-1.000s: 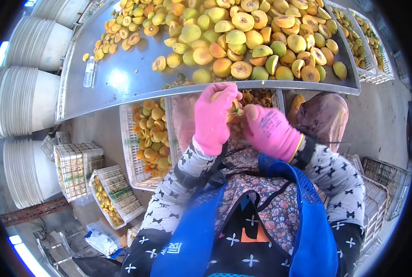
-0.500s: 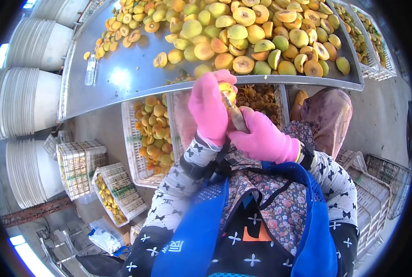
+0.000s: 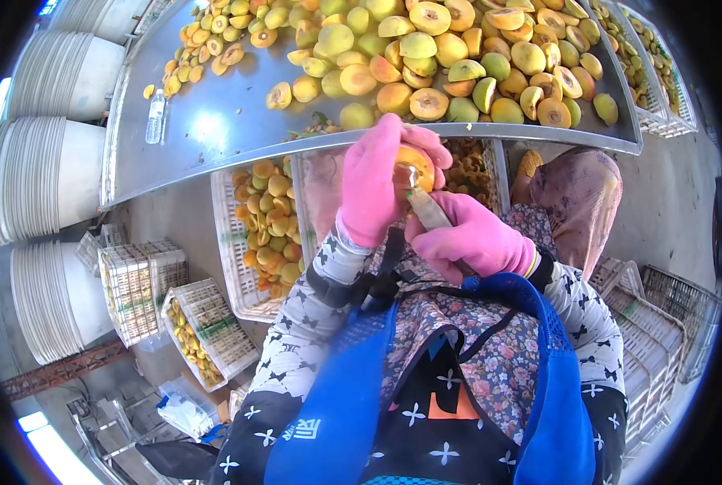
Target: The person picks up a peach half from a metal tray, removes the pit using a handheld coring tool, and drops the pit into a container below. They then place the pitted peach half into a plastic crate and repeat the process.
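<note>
Fruit [image 3: 416, 164] in left hand [image 3: 371, 184], heaped table [image 3: 215, 129] beyond

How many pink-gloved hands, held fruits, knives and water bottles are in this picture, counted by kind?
Pink-gloved hands: 2, left hand and right hand
Held fruit: 1
Knife: 1
Water bottle: 1
Total: 5

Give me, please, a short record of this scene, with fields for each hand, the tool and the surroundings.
Left: left hand, pink-gloved, grips a cut fruit.
Right: right hand, pink-gloved, holds a knife.
Contact: the knife tip is at the cut face of the fruit.
Table: metal table with a pile of fruit, whole and halved, and a water bottle.
Below: white crate of fruit, partly under the table edge.
</note>
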Motion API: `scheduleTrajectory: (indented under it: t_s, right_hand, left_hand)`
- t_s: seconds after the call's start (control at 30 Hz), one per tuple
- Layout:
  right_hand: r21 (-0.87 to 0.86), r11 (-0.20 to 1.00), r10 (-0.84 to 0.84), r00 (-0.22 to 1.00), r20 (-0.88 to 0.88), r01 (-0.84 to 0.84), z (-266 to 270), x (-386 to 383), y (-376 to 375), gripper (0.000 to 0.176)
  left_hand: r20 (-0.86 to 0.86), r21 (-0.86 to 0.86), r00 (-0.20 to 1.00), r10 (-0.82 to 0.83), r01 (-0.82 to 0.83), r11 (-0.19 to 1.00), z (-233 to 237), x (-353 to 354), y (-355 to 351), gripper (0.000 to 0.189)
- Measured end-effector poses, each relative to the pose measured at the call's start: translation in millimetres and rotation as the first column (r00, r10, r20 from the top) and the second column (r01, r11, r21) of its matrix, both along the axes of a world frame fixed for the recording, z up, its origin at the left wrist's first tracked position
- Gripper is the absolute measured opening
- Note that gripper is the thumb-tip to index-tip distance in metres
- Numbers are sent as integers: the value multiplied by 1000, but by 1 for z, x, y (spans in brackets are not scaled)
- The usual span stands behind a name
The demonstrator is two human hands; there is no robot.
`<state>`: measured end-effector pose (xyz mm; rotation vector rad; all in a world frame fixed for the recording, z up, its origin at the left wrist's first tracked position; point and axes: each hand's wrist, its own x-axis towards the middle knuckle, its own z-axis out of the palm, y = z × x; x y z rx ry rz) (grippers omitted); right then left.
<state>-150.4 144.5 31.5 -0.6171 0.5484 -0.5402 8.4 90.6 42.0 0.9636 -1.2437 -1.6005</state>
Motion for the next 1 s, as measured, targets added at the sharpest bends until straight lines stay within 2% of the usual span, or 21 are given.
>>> scheduleTrajectory:
  t_s: [0.07, 0.17, 0.2, 0.27, 0.3, 0.33, 0.4, 0.43, 0.5, 0.53, 0.57, 0.63, 0.67, 0.73, 0.77, 0.8, 0.83, 0.87, 0.9, 0.97, 1.0]
  right_hand:
    - [-10, 994, 106, 994, -7, -106, -2, -9, -6, 15]
    - [60, 973, 229, 971, -72, -225, 7, -21, -10, 17]
    - [80, 983, 171, 980, -103, -163, 3, -24, -10, 17]
    - [-169, 964, 127, 912, -390, -206, -5, -34, -9, 15]
    - [-281, 927, 73, 854, -515, -249, -10, -40, -7, 14]
    - [-357, 867, 46, 769, -638, -348, -15, -49, -7, 15]
    - [-437, 714, -74, 562, -824, -547, -28, -66, -6, 18]
    - [-536, 630, -191, 558, -808, -562, -34, -71, -8, 20]
    - [-698, 416, -420, 558, -716, -583, -43, -74, -17, 24]
    - [-571, 722, -356, 497, -791, -391, -39, -69, -22, 26]
    - [-592, 689, -385, 480, -788, -418, -38, -71, -24, 25]
    - [-620, 627, -445, 437, -782, -471, -36, -79, -25, 25]
    - [-524, 720, -350, 414, -840, -454, -26, -80, -24, 26]
    - [-543, 701, -391, 387, -835, -462, -32, -85, -23, 26]
    - [-541, 702, -405, 366, -838, -462, -33, -91, -18, 27]
    - [-420, 804, -286, 345, -894, -421, -25, -92, -24, 27]
    - [-506, 766, -399, 323, -858, -397, -28, -98, -29, 28]
    - [-590, 713, -506, 304, -807, -379, -38, -101, -33, 29]
    - [-669, 646, -603, 292, -742, -367, -41, -101, -36, 30]
    - [-656, 651, -560, 342, -755, -382, -29, -104, -36, 33]
    - [-647, 660, -526, 380, -761, -382, -25, -103, -37, 33]
  left_hand:
    - [-107, -11, 978, -179, 178, 984, -3, 6, -10, 41]
    - [197, -165, 913, -357, 390, 906, -4, 30, -21, 41]
    - [269, -78, 921, -281, 312, 947, -2, 47, -15, 36]
    - [390, 27, 913, -119, 119, 993, 7, 87, -6, 31]
    - [645, -33, 762, -55, 100, 994, 7, 127, -6, 30]
    - [868, -56, 491, -71, 239, 969, 10, 166, -7, 34]
    - [819, -178, 553, 153, -9, 984, 0, 195, -20, 37]
    - [782, -230, 561, 271, -145, 962, -5, 204, -24, 38]
    - [581, -194, 706, 406, -364, 911, -21, 203, -62, 39]
    - [581, -312, 651, 488, -376, 873, -55, 216, -94, 45]
    - [567, -424, 599, 565, -376, 824, -83, 224, -126, 50]
    - [660, -160, 551, 510, -561, 813, -68, 191, -159, 62]
    - [806, -202, 398, 438, -511, 835, -74, 189, -177, 65]
    - [966, -232, 20, 259, -388, 892, -106, 188, -206, 70]
    - [942, -245, 132, 308, -358, 901, -125, 196, -212, 70]
    - [905, -256, 250, 344, -326, 910, -146, 212, -218, 69]
    - [853, -272, 366, 372, -297, 915, -133, 192, -213, 69]
    - [783, -309, 416, 462, -385, 870, -121, 174, -194, 69]
    - [727, -277, 503, 468, -408, 870, -121, 172, -186, 69]
    - [592, -223, 636, 495, -460, 859, -116, 183, -173, 69]
    - [465, -75, 736, 492, -521, 850, -93, 175, -160, 57]
